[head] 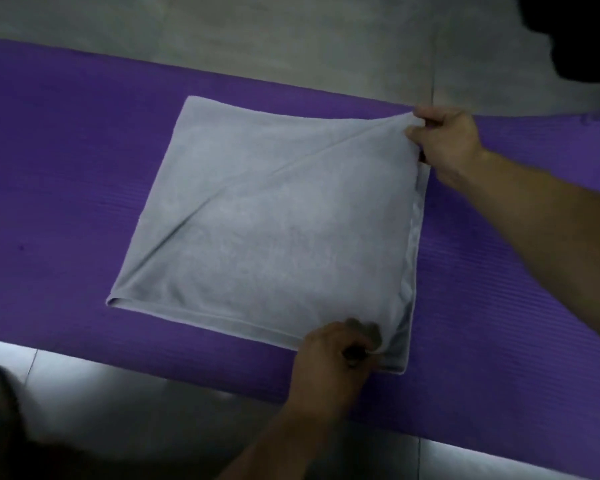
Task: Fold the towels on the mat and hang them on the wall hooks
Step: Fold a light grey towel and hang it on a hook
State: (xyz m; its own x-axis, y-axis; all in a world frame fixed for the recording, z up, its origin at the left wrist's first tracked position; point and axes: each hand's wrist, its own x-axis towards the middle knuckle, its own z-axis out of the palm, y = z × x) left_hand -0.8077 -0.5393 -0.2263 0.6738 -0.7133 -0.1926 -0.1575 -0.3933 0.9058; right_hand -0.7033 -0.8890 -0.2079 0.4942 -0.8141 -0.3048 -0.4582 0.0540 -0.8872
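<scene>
One grey towel (274, 220) lay folded on one purple mat (66, 150), which was spread on the floor (257, 36). The right hand (447, 140) pinched the towel's far corner between its fingers (418, 133). The left hand (329, 355) curled its fingers (357, 344) round the near corner of the same side. A crease ran diagonally from the right fingers.

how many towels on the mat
1: a grey towel, folded, on the purple mat, right hand pinching its far corner, left hand its near corner. More may lie outside the view.
</scene>
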